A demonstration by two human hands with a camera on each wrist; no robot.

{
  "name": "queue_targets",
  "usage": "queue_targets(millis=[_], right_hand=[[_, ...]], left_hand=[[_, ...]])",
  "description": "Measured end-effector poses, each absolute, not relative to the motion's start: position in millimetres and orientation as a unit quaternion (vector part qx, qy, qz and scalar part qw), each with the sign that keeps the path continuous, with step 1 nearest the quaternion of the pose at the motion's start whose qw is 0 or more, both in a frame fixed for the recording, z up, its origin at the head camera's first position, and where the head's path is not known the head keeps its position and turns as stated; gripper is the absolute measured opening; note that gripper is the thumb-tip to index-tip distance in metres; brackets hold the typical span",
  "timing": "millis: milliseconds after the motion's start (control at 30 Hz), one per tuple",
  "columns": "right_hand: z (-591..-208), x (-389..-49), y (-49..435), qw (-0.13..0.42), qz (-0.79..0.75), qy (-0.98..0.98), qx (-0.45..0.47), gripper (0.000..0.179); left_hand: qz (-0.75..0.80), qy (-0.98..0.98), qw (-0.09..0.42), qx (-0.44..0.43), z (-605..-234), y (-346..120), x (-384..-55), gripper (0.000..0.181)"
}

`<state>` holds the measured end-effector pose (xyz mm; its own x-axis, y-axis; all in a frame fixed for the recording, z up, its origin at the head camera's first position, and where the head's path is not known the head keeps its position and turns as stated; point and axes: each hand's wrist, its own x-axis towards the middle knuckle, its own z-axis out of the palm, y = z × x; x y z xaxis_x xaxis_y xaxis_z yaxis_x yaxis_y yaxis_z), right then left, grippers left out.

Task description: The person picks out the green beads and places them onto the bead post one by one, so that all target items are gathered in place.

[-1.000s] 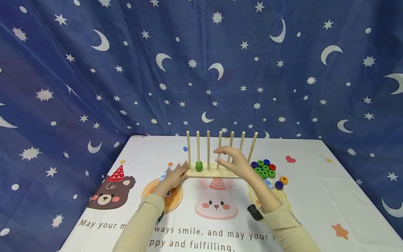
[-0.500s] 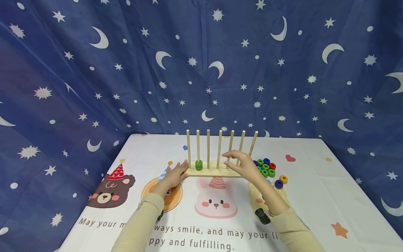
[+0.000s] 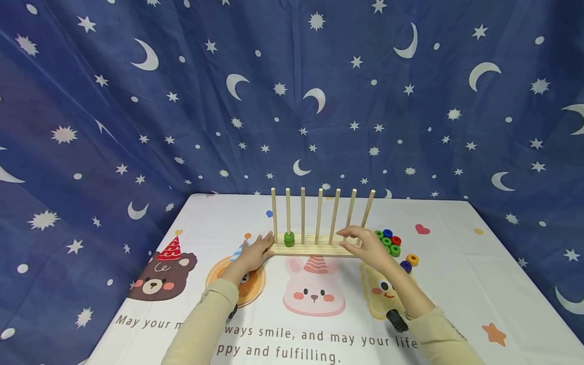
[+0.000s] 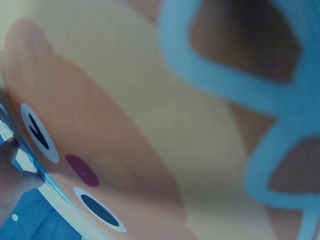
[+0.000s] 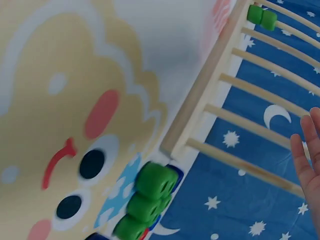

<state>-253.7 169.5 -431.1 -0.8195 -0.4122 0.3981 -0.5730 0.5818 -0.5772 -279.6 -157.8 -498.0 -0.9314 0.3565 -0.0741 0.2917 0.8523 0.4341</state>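
Observation:
A wooden peg rack (image 3: 315, 250) with several upright dowels stands on the table. Two green beads (image 3: 289, 239) are stacked on its second dowel from the left. My left hand (image 3: 255, 253) rests against the left end of the rack's base, fingers extended; its fingertips (image 4: 31, 181) show at the edge of the left wrist view. My right hand (image 3: 368, 247) hovers before the rightmost dowels, thumb and fingers apart with nothing between them. In the right wrist view, its fingers (image 5: 302, 159) are spread near the dowel tops. Behind this hand, part of the bead pile is hidden.
Loose green, blue and red beads (image 3: 395, 250) lie in a cluster right of the rack. An orange bead (image 3: 412, 259) and a dark blue bead (image 3: 406, 266) lie nearer. A printed white cloth (image 3: 315, 284) covers the table; a starry blue curtain (image 3: 255, 121) hangs behind.
My right hand has moved right along the rack, from the middle dowels towards the bead pile, covering more of it. My left hand stays at the rack's left end.

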Motion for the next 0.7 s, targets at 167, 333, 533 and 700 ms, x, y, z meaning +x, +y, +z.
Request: queue_targets(millis=[167,333,533,700], right_hand=[[-433.9,-251.7,178.7,0.107,0.356,-0.888,0.270,0.023],[-434.9,-248.4,188.6,0.107,0.343,-0.897,0.256,0.023],[-442.3,-245.3,205.6,0.097,0.340,-0.903,0.242,0.024],[-450.9,-243.0,219.0,0.089,0.344,-0.907,0.228,0.023]], left_hand=[[0.211,0.960,0.076,0.166,-497.4,-157.5,-280.9,0.053],[0.210,0.960,0.078,0.169,-496.5,-157.3,-281.2,0.054],[0.208,0.960,0.080,0.169,-496.9,-158.0,-280.8,0.054],[0.213,0.959,0.082,0.169,-497.9,-157.7,-280.8,0.055]])
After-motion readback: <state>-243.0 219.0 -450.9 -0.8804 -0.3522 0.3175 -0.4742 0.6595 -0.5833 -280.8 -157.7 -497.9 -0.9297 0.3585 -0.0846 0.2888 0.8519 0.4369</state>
